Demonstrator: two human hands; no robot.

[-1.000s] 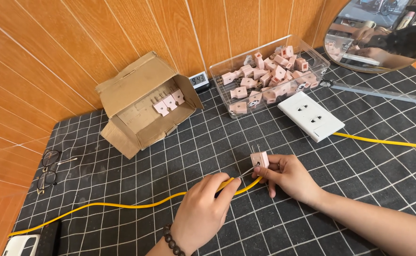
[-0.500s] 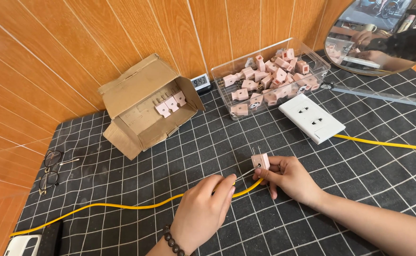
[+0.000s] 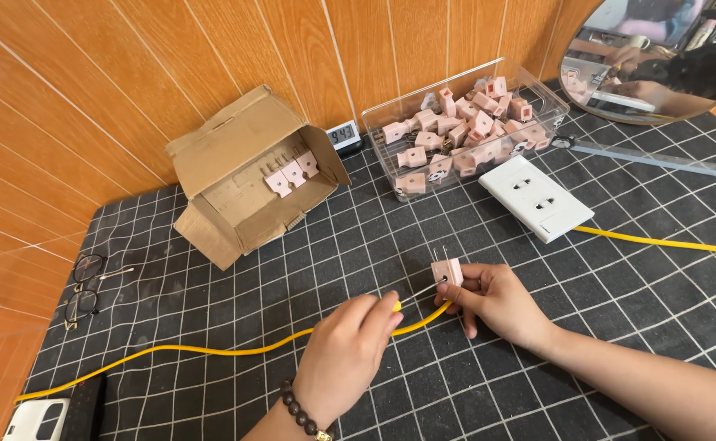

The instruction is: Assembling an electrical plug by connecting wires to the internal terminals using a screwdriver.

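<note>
Down on the black gridded mat (image 3: 587,327), the right hand (image 3: 497,302) pinches a small pink plug (image 3: 448,271) between thumb and fingers, its two metal prongs pointing up and away from the person. From the plug's near side a thin metal shaft (image 3: 422,291) runs back to the left hand (image 3: 346,355), which is curled closed around a yellow-tipped handle, most likely a small screwdriver; only the yellow end (image 3: 396,306) peeks out past the index finger. A yellow cable (image 3: 211,351) lies under both hands, trailing off to the left edge of the mat, and a further yellow stretch shows at the right beyond a white wall socket plate (image 3: 536,196); whether the cable already enters the plug cannot be told. The left wrist wears a dark beaded bracelet (image 3: 301,412). Behind the hands, well apart from them, a clear plastic box (image 3: 382,131) holds a heap of the same pink plugs, and an open cardboard carton (image 3: 244,175) lying on its side has three more inside. Between the two sits a small digital clock (image 3: 344,135). A metal ruler (image 3: 652,157) lies near a round mirror (image 3: 660,57) at the far right, and a pair of glasses (image 3: 84,286) rests at the mat's left edge against the wooden wall (image 3: 88,82).
</note>
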